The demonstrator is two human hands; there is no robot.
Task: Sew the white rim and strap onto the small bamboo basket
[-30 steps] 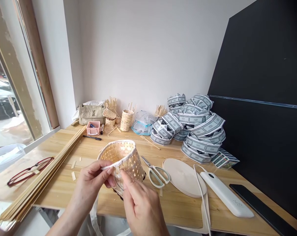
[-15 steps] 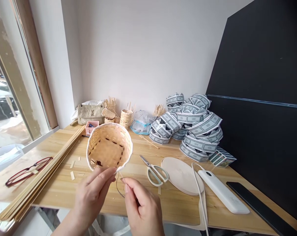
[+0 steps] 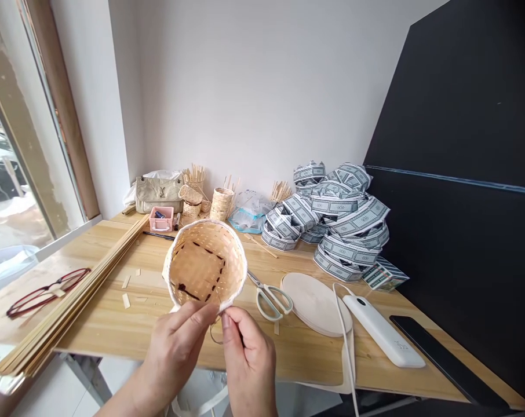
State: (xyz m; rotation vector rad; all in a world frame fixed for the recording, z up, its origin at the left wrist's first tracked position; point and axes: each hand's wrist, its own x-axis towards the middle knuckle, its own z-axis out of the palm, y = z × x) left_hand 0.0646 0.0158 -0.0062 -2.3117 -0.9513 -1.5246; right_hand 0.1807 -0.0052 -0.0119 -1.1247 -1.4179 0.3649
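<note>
White-rimmed basket (image 3: 197, 269) tilted toward camera; near rim (image 3: 228, 302) clamped in left fingers (image 3: 204, 317), right fingers (image 3: 233, 331) together beside them.

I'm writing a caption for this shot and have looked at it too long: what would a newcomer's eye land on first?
Probably the woven basket with its white rim, tipped open toward the camera at the table's near middle, between the left hand and the right hand. Next, likely the tall heap of grey patterned bands at the back right, against the big black panel.
</note>
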